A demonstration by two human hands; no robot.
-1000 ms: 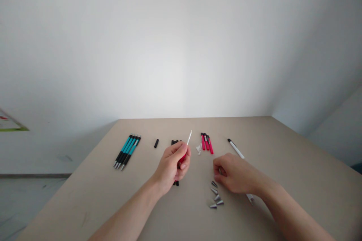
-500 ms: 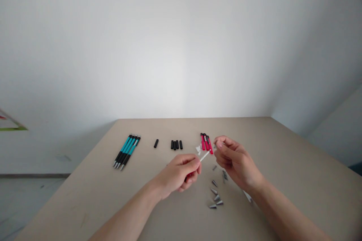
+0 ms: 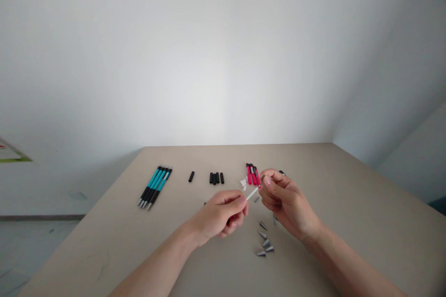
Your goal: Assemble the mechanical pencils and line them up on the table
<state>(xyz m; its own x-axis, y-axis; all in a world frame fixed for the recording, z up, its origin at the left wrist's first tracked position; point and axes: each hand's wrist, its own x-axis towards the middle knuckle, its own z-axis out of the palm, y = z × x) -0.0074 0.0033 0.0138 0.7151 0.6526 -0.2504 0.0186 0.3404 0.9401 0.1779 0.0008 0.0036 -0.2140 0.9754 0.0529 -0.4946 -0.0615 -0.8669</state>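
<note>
My left hand is closed round a red pen barrel, whose thin white refill sticks out up and to the right. My right hand pinches something small at the refill's tip; the piece is too small to name. Both hands hover above the beige table. Several grey metal cone tips lie on the table just below my right hand.
Teal and black pens lie in a row at the left. One black sleeve and a group of black sleeves lie in the middle. Red barrels and small white bits lie behind my hands.
My right hand rose from the cone tips to the refill's end. My left hand dropped and tilted the refill from upward to pointing right. The white pen at the right is now hidden.
</note>
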